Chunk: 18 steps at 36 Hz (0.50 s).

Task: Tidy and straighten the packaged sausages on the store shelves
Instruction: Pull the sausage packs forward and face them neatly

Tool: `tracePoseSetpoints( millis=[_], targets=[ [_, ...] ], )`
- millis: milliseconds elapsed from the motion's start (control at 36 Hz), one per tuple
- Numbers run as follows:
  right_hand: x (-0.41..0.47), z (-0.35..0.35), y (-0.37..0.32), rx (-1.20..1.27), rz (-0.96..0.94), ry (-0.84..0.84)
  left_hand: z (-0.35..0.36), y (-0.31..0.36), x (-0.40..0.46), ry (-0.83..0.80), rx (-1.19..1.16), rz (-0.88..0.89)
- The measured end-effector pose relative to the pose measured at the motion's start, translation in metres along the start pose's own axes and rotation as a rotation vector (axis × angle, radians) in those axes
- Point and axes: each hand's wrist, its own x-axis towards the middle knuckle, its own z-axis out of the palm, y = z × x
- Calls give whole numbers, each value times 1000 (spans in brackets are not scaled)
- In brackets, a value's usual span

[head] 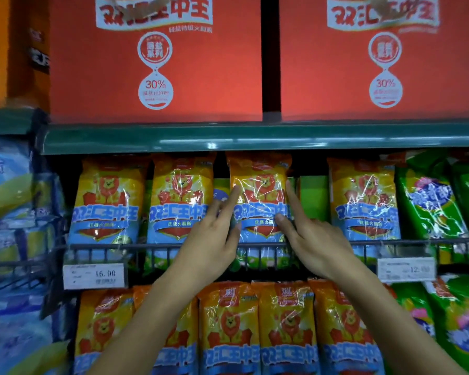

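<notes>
Left hand (214, 239) and right hand (309, 236) flank a sausage pack (260, 190) behind the wire rail (114, 246).

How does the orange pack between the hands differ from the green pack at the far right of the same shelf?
The orange pack stands upright; the green pack leans. The left hand and right hand touch the orange pack; nothing touches the green pack. Both stand behind the wire rail.

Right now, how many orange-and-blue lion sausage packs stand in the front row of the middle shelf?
4. Far-left pack, second pack, third pack between both hands, and fourth pack beside the green bags. More may be hidden behind.
</notes>
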Motion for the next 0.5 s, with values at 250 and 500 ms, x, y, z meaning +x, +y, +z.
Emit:
tracePoseSetpoints(
  millis=[250,500],
  targets=[
    [1,2,0,-68,-24,44,2,4,1,16,20,-46],
    [-40,-46,65,229,-112,352,3,1,-2,228,-43,123]
  ],
)
